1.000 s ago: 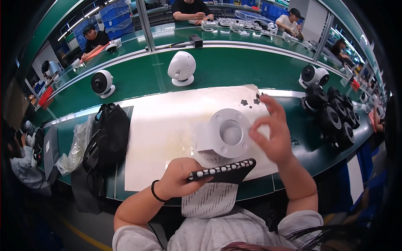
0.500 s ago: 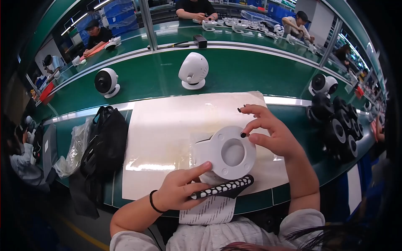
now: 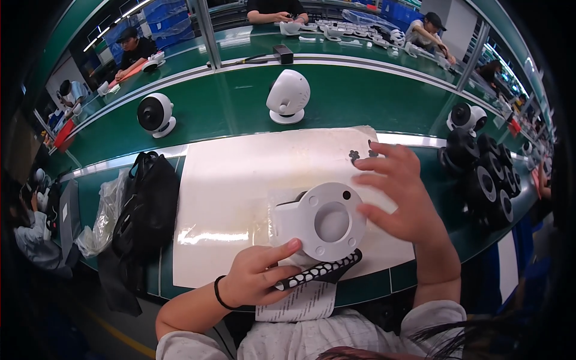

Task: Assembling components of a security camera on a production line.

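Note:
My left hand [image 3: 255, 273] grips a white camera [image 3: 289, 222], turned so the underside of its round base faces up. A black strip with rows of white round holes [image 3: 318, 271] is also in that hand, under the camera; a printed white backing sheet [image 3: 297, 302] hangs below it. One of the base's small round recesses holds a black pad [image 3: 347, 195]; the other recesses in sight are white. Just right of the base, my right hand [image 3: 396, 192] is raised with fingers spread, slightly blurred. Beyond its fingertips, small black dots in a cluster [image 3: 354, 155] show on the white mat [image 3: 240, 180].
Three white cameras with round bases stand beyond the mat: left [image 3: 156, 114], middle [image 3: 288, 96] and right [image 3: 467, 119]. Black round parts [image 3: 483, 180] are piled at right. A black bag [image 3: 147, 207] and clear plastic [image 3: 108, 210] lie at left. Co-workers sit across the bench.
My right hand has drawn back from the base and its fingers have spread. A black pad now shows in the recess where its fingertips were. My left hand has barely moved.

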A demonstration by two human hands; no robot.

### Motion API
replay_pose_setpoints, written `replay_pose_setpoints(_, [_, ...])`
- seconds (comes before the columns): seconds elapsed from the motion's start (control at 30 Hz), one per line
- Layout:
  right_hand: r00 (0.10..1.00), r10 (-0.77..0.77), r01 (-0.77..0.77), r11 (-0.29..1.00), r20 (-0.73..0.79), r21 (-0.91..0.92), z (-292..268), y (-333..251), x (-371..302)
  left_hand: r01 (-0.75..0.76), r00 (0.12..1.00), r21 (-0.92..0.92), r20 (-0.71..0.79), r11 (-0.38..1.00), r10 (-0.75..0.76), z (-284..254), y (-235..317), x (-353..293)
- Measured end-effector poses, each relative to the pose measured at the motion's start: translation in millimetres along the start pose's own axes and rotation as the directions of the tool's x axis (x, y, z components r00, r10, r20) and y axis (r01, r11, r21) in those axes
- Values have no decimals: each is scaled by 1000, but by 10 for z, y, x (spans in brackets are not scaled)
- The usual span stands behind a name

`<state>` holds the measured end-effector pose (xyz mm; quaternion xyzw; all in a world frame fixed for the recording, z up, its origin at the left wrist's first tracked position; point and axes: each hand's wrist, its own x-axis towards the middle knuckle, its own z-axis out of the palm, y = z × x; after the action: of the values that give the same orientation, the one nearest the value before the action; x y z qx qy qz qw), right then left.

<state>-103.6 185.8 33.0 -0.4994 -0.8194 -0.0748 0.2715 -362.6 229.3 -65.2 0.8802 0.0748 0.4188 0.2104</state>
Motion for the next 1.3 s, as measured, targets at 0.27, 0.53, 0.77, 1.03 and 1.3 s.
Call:
replay_pose_setpoints(0.27, [984, 149, -64, 806, -97, 589, 354, -15, 69, 7, 1000, 8, 5, 1000, -7, 1, 9, -23])
replay_pose_setpoints(0.53, [996, 77, -85, 855, 37, 512, 352, -223, 238, 10, 1000, -1, 16, 1000, -10, -31, 22, 4])
replay_pose_setpoints(0.77, [997, -62, 70, 978, -48, 198, 299, -237, 219, 8, 999, 20, 33, 1000, -9, -38, 28, 3])
replay_pose_setpoints(1.03, [977, 171, -136, 960, -127, 246, 293, -37, 5, 10, 998, 22, 67, 1000, -11, -39, 15, -9])
replay_pose_setpoints(1.3, [827, 391, -507, 212, 403, 835, 414, 192, 56, -1, 1000, 35, 31, 999, 0, -18, 3, 10])
